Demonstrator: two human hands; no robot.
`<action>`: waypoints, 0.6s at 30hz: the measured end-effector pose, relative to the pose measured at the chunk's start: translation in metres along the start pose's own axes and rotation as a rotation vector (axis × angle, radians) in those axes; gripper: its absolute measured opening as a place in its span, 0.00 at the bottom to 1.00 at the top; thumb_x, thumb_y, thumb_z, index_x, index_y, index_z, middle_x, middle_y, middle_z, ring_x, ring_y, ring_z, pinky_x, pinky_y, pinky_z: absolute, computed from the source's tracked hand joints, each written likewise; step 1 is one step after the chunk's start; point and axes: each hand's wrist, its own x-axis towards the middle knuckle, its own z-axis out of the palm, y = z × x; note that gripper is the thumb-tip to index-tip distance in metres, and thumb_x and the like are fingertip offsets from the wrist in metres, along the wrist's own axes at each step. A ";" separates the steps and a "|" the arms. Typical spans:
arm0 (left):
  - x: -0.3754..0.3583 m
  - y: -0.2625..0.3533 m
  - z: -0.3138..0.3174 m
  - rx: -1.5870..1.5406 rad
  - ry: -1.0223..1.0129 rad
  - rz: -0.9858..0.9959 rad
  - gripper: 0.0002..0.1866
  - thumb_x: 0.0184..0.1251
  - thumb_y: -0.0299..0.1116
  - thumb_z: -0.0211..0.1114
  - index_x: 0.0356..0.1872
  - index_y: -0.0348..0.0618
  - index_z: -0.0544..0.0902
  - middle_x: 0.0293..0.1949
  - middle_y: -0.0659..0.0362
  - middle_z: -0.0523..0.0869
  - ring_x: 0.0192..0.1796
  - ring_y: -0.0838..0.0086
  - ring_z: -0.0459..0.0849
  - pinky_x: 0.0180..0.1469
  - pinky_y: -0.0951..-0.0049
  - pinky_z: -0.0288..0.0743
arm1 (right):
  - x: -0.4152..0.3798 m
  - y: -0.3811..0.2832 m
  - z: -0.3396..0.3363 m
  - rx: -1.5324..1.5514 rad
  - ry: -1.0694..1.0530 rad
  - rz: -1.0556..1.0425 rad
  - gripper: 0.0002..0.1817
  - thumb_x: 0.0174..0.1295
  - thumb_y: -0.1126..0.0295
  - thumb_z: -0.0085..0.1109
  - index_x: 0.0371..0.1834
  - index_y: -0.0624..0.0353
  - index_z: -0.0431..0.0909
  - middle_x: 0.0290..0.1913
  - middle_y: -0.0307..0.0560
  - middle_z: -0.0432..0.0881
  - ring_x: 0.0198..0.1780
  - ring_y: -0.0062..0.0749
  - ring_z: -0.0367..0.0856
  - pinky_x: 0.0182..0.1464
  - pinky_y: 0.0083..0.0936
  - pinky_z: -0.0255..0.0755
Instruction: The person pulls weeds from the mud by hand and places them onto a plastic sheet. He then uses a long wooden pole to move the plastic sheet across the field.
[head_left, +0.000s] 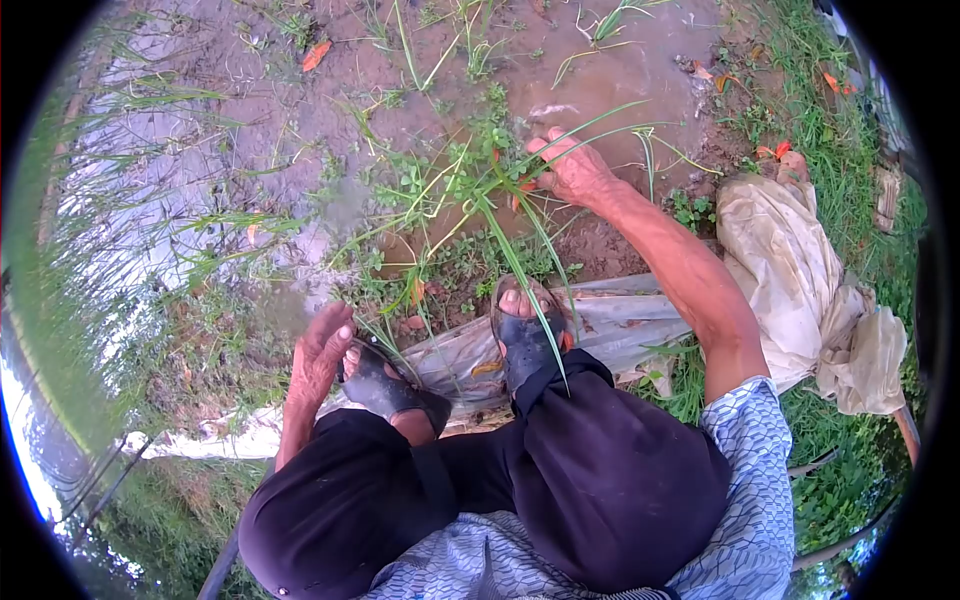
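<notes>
My right hand reaches out low over the muddy water at the right edge of a clump of weeds. Its fingers are bent, with a gap between thumb and forefinger, and I see nothing held there. Long blades of a grassy sedge fan out beside the hand, some crossing in front of it. Small leafy weeds grow around the sedge's base, with bits of orange among them. My left hand hangs beside my left sandal, fingers extended and apparently holding nothing.
Wet mud and shallow water with thin grass shoots spread ahead. Under my feet runs a pale plastic sheet, bunched up at the right. My right sandal rests near it. A grassy bank lies along the right side.
</notes>
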 end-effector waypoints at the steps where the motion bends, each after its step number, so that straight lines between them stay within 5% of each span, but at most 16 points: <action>1: 0.000 -0.001 -0.001 0.013 -0.006 -0.004 0.35 0.70 0.46 0.63 0.69 0.31 0.64 0.65 0.45 0.75 0.67 0.62 0.73 0.69 0.64 0.64 | 0.003 0.000 0.011 -0.008 -0.011 -0.019 0.24 0.47 0.68 0.72 0.50 0.51 0.76 0.36 0.50 0.76 0.44 0.53 0.81 0.44 0.44 0.78; 3: 0.001 -0.009 -0.004 0.035 -0.015 -0.008 0.35 0.70 0.45 0.63 0.70 0.33 0.63 0.66 0.47 0.73 0.66 0.63 0.74 0.67 0.65 0.66 | 0.008 0.005 0.034 -0.028 -0.034 -0.062 0.23 0.47 0.69 0.72 0.48 0.52 0.76 0.35 0.50 0.75 0.44 0.52 0.81 0.42 0.43 0.78; 4: 0.001 -0.013 -0.004 0.011 -0.015 0.009 0.36 0.70 0.45 0.63 0.70 0.32 0.63 0.66 0.46 0.74 0.66 0.63 0.75 0.67 0.66 0.66 | 0.009 0.002 0.033 -0.040 0.011 -0.095 0.18 0.50 0.73 0.67 0.46 0.56 0.77 0.33 0.48 0.79 0.38 0.44 0.83 0.39 0.37 0.77; 8: -0.004 -0.016 -0.004 -0.006 -0.009 0.031 0.35 0.70 0.44 0.63 0.69 0.30 0.64 0.64 0.44 0.75 0.65 0.63 0.75 0.67 0.66 0.66 | -0.002 0.006 0.017 0.749 0.039 0.319 0.11 0.56 0.78 0.54 0.41 0.60 0.81 0.29 0.48 0.85 0.31 0.27 0.81 0.36 0.28 0.74; 11: -0.004 -0.018 -0.005 -0.007 -0.016 -0.014 0.35 0.70 0.45 0.63 0.69 0.31 0.64 0.65 0.43 0.73 0.70 0.60 0.70 0.71 0.63 0.61 | -0.015 -0.011 -0.002 0.779 -0.095 0.419 0.12 0.54 0.77 0.57 0.42 0.60 0.81 0.29 0.50 0.84 0.32 0.32 0.82 0.39 0.32 0.75; 12: -0.003 -0.018 -0.003 0.024 -0.024 0.023 0.35 0.70 0.45 0.63 0.69 0.31 0.64 0.63 0.45 0.76 0.66 0.63 0.74 0.68 0.66 0.65 | -0.022 -0.018 0.003 0.688 -0.016 0.282 0.12 0.52 0.75 0.60 0.42 0.59 0.81 0.33 0.54 0.83 0.34 0.43 0.83 0.41 0.37 0.76; 15: -0.006 -0.013 -0.002 0.030 -0.076 -0.037 0.36 0.70 0.46 0.63 0.69 0.31 0.64 0.59 0.48 0.79 0.59 0.67 0.79 0.62 0.69 0.70 | -0.012 -0.036 0.023 0.285 0.252 -0.079 0.14 0.51 0.72 0.62 0.43 0.57 0.81 0.36 0.57 0.81 0.36 0.54 0.82 0.42 0.43 0.76; 18: -0.008 -0.024 -0.001 -0.019 -0.098 -0.029 0.36 0.69 0.46 0.64 0.68 0.30 0.65 0.51 0.53 0.83 0.49 0.72 0.81 0.54 0.72 0.73 | -0.007 -0.057 0.031 0.206 0.129 0.071 0.16 0.51 0.71 0.64 0.45 0.54 0.80 0.37 0.57 0.78 0.39 0.57 0.81 0.44 0.46 0.75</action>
